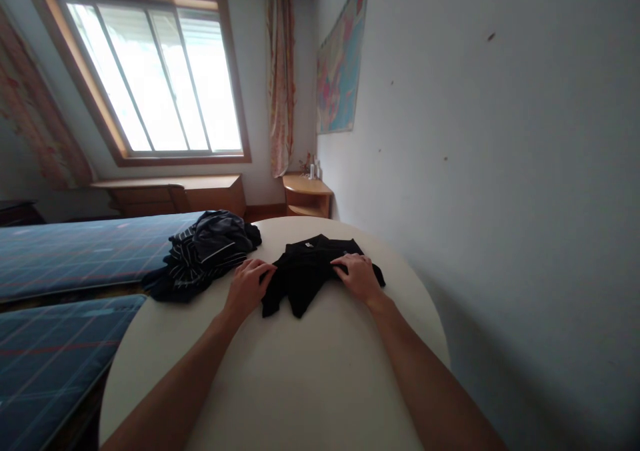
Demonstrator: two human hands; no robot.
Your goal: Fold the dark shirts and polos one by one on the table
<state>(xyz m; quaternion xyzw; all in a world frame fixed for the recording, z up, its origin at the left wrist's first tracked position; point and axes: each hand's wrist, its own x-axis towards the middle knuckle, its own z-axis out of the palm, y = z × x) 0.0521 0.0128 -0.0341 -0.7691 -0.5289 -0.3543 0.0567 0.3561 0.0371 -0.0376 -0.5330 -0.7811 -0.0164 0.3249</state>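
A black T-shirt [305,274] lies partly bunched on the round white table [310,371], with a small white label showing near its far edge. My left hand [251,283] pinches the cloth at the shirt's left side, thumb and fingers together. On the other side, my right hand [357,276] grips the fabric with thumb and fingertips, and some of the shirt extends beyond it to the right. Two loose pieces of cloth point toward me below the hands.
A heap of dark, partly striped clothes [205,251] sits at the table's left edge. Blue plaid mattresses [70,257] lie to the left. The white wall [490,191] runs close on the right. Behind the table stands a small corner shelf [307,185].
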